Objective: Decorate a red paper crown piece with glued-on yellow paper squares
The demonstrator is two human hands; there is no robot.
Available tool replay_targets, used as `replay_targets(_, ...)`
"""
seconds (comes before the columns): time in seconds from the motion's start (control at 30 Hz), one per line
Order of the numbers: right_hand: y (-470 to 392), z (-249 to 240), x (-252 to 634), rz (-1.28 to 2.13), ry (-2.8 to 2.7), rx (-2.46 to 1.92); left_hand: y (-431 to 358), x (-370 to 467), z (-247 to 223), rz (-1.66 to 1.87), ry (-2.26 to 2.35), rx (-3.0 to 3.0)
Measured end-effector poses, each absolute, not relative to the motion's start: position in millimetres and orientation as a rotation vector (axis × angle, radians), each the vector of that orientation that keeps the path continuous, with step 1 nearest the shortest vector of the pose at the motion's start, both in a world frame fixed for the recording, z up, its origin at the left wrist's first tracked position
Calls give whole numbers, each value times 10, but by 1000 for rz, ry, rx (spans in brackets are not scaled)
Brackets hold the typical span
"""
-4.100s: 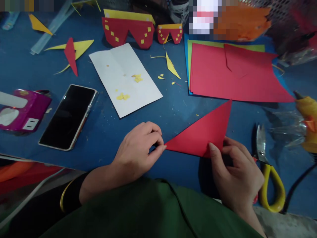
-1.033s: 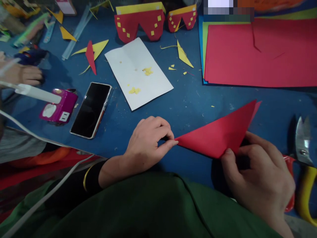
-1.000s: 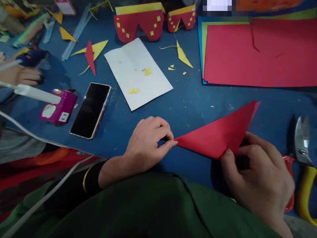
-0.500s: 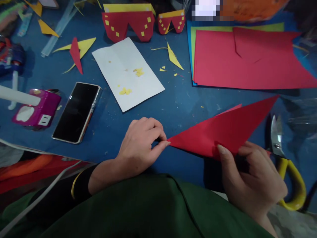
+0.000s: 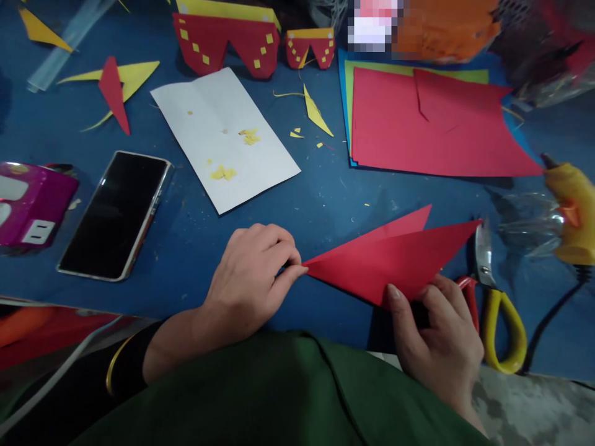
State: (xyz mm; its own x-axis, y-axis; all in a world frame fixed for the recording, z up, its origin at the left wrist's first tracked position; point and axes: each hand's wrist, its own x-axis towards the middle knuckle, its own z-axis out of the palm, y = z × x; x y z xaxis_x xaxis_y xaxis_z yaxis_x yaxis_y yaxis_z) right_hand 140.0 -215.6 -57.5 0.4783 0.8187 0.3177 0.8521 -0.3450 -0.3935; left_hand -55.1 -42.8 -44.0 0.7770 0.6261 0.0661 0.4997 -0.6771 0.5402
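A folded sheet of red paper (image 5: pixel 372 257) is held near the table's front edge, its two layers standing apart at the upper right. My left hand (image 5: pixel 255 279) pinches its pointed left corner between thumb and fingers. My right hand (image 5: pixel 432 341) grips the lower folded edge, thumb on the near face and fingers partly hidden behind. Just right of that hand lie scissors (image 5: pixel 504 331) with yellow and red handles. Behind the folded piece rests a stack of coloured sheets, a red sheet (image 5: pixel 432 136) on top.
A white sheet (image 5: pixel 199 148) with yellow scraps lies beyond my left hand, with a phone (image 5: pixel 116 214) to its left. Farther left is a purple socket box (image 5: pixel 35 210). Red-and-yellow paper pieces (image 5: pixel 227 46) stand at the back. A yellow corded tool (image 5: pixel 571 210) lies at right.
The right side of the red paper has lowered, and its back layer shows more. Both hands keep their grips. The view has shifted right, bringing the yellow tool into sight.
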Motion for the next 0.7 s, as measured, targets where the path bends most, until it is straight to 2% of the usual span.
replay_targets(0.7, -2077, -559, 1439, -110, -1376, -2324, -463, -505, -409, 334, 891, 2478)
